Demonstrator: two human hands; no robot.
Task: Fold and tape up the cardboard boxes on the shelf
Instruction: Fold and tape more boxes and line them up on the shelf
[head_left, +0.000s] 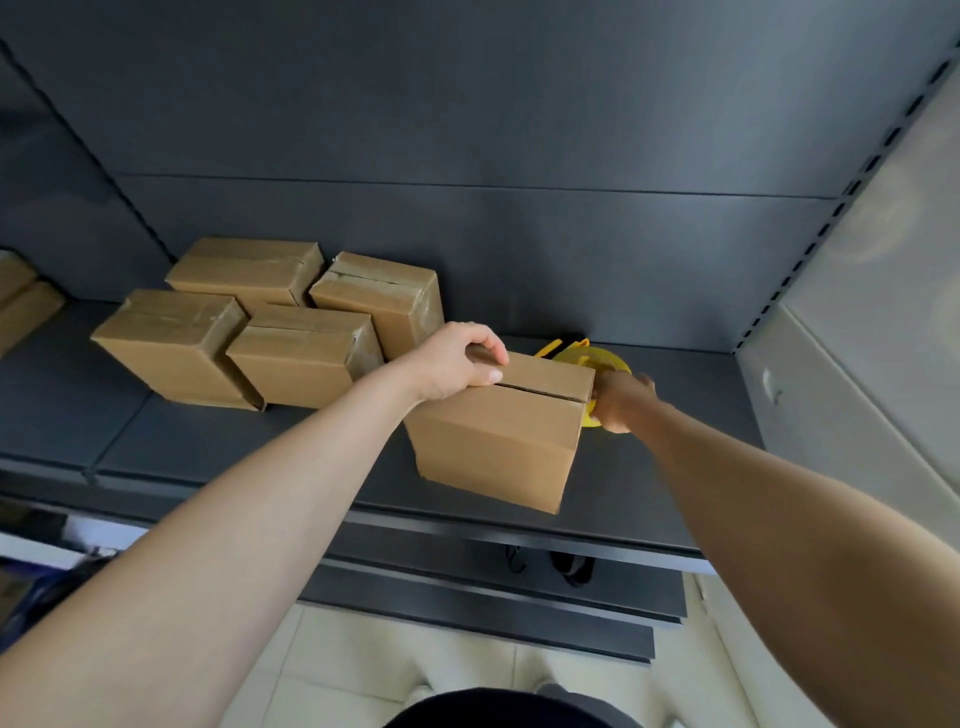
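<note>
Five cardboard boxes on shelf (208, 447) in plain view: four taped boxes (306, 358) clustered left rear, one open-seam box (498, 441) near front edge, flaps folded down, seam untaped. Further cardboard (26, 301) at far left edge, count unclear. One yellow tape dispenser (592, 358) at open-seam box's right end. Left hand (457, 361): fingers (491, 345) curled over top far corner, thumb by seam, pinning flaps. Right hand (618, 402) grips tape dispenser, fingertips hidden. Judgement: box light, walls stiff, flaps springy; hold at top edge beside seam.
</note>
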